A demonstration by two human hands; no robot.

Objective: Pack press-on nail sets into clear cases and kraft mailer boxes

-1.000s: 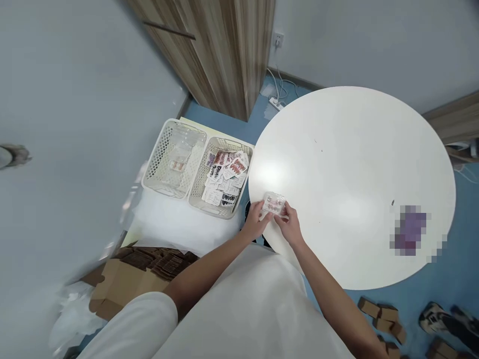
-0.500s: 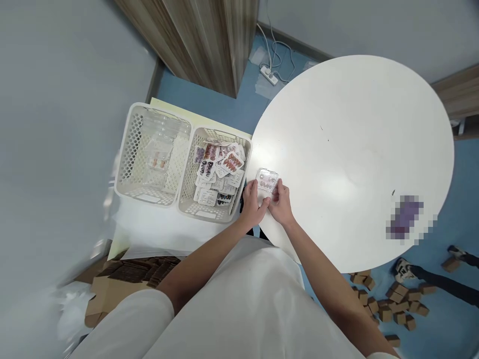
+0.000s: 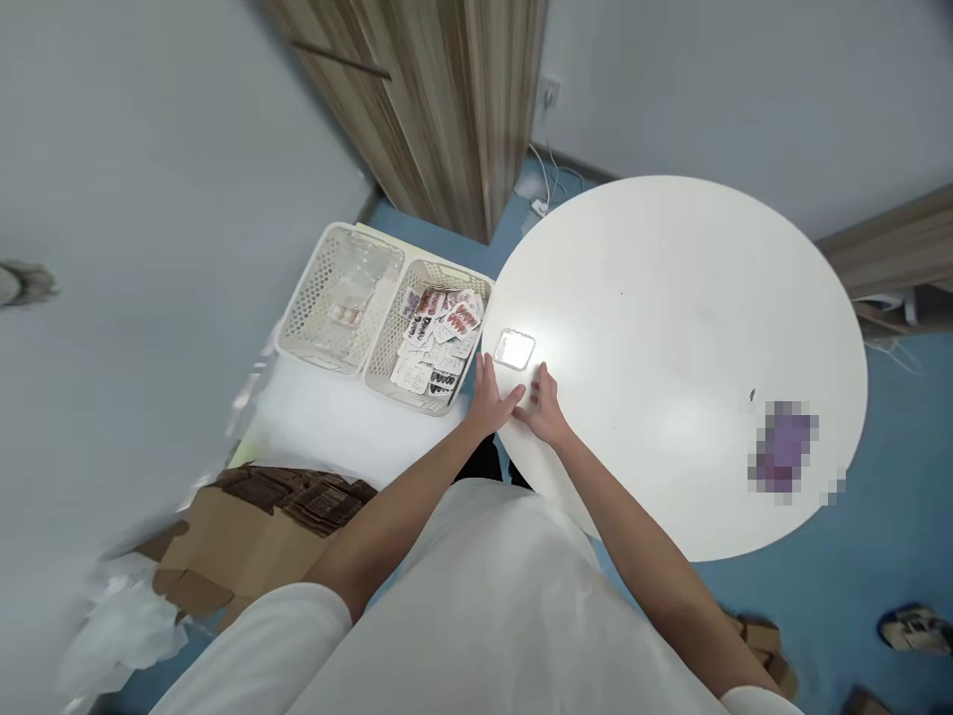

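A small clear plastic case [image 3: 514,350] lies flat near the left edge of the round white table [image 3: 670,298], its top bright with glare. My left hand [image 3: 489,399] is open just below and left of the case, fingers extended. Below and right of it, my right hand [image 3: 545,409] is open with its fingers slightly curled, a small gap from the case. To the left stands a white basket [image 3: 378,372] of printed cards with coloured oval pieces [image 3: 462,319]. Another white basket [image 3: 298,288] beside it holds clear plastic cases [image 3: 346,314].
A pixelated purple item [image 3: 785,447] is at the table's right. An open cardboard box [image 3: 223,546] stands at lower left, near a plastic bag [image 3: 123,621]. Small brown boxes [image 3: 760,636] and a person's shoe [image 3: 914,630] are on the floor. A wooden cabinet [image 3: 447,109] rises behind.
Both hands have let go of the clear case, which now lies on the table with its contents hidden by glare. The camera view has shifted.
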